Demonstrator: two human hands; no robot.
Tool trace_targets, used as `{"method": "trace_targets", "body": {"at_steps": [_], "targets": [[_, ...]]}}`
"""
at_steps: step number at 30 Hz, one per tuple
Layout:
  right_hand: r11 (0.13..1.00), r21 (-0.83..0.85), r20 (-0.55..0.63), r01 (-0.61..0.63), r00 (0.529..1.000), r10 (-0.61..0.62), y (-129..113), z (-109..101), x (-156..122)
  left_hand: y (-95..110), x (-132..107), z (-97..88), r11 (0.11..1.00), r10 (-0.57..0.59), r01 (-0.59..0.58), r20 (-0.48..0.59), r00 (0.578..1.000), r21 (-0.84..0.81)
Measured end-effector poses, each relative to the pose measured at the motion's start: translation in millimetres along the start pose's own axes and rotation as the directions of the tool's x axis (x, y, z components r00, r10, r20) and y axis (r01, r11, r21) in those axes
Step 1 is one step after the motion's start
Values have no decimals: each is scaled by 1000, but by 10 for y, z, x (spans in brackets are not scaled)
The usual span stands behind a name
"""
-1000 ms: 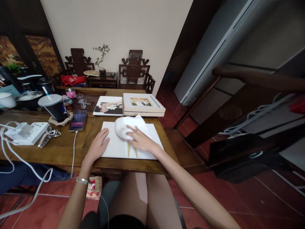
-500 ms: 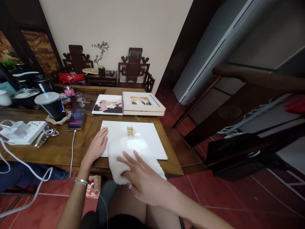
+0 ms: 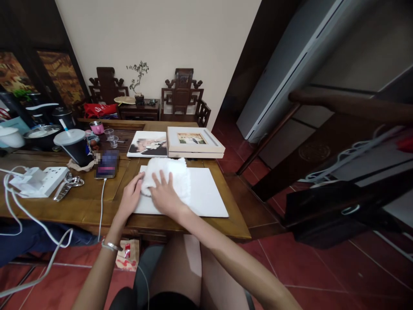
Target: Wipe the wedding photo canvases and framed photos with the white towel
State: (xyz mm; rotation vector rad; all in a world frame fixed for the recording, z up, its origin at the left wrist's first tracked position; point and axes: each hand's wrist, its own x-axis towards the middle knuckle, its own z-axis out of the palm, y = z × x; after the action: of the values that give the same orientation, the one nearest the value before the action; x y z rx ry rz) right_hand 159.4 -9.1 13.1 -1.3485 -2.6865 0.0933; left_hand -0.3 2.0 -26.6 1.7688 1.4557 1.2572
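A folded white cloth (image 3: 182,177), thick and fluffy like towelling, lies on the left part of a flat white panel (image 3: 206,189). Its far side is rounded on the left and comes to a small ragged point on the right; its right side falls in a soft, fuzzy border. The right hand (image 3: 166,196) rests palm down on top of it, the grip open, fingers fanned over the pile, not closed around it. The left hand (image 3: 130,196) lies at the panel's left edge, fingers extended and loosely open, tips just beside the cloth; a silvery bracelet (image 3: 111,246) circles that wrist.

The panel is smooth, matte, thin and straight-edged, set near the front of a brown, glossy wooden tabletop (image 3: 237,224). To the right of the cloth, a broad stretch of its white surface shows, then a band of wood before the tabletop's right edge. A narrower strip of wood runs along the front.

Behind the panel, close to the cloth's far edge, are a flat photo print (image 3: 148,144) and a pale, boxy picture frame (image 3: 195,142). Further left sit a phone (image 3: 106,164) on its cable, a white plastic power strip (image 3: 51,178) and a lidded dark cup (image 3: 75,146) with a straw.
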Motion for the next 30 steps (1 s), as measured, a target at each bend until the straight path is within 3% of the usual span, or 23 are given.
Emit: {"method": "trace_targets", "body": {"at_steps": [4, 7, 10, 13, 17, 20, 23, 26, 30], "targets": [[958, 68, 24, 277, 960, -279, -218, -68, -464, 11, 18, -26, 978, -95, 79, -71, 993, -196], [907, 209, 111, 365, 913, -393, -150, -290, -753, 35, -17, 6, 993, -68, 63, -45, 997, -103], [927, 274, 187, 255, 932, -311, 61, -541, -793, 37, -56, 52, 998, 26, -28, 27, 999, 59], [969, 230, 191, 85, 973, -131, 308, -623, -560, -1, -59, 70, 976, 93, -114, 120, 988, 183], [973, 229, 28, -38, 999, 32, 468, -401, -8, -44, -33, 54, 957, 115, -154, 168, 979, 244], [970, 244, -33, -9, 999, 18, 386, -195, 373, -42, -24, 44, 951, 117, -157, 160, 980, 268], [964, 263, -59, 33, 998, -18, 273, -111, 582, -31, -24, 37, 945, 116, -159, 164, 980, 286], [961, 278, -62, 14, 998, 3, 335, -142, 584, -25, -29, 29, 948, 114, -158, 172, 979, 275], [954, 286, -68, -91, 991, 115, 790, -240, 307, -28, -38, 26, 957, 99, -143, 178, 979, 252]]}}
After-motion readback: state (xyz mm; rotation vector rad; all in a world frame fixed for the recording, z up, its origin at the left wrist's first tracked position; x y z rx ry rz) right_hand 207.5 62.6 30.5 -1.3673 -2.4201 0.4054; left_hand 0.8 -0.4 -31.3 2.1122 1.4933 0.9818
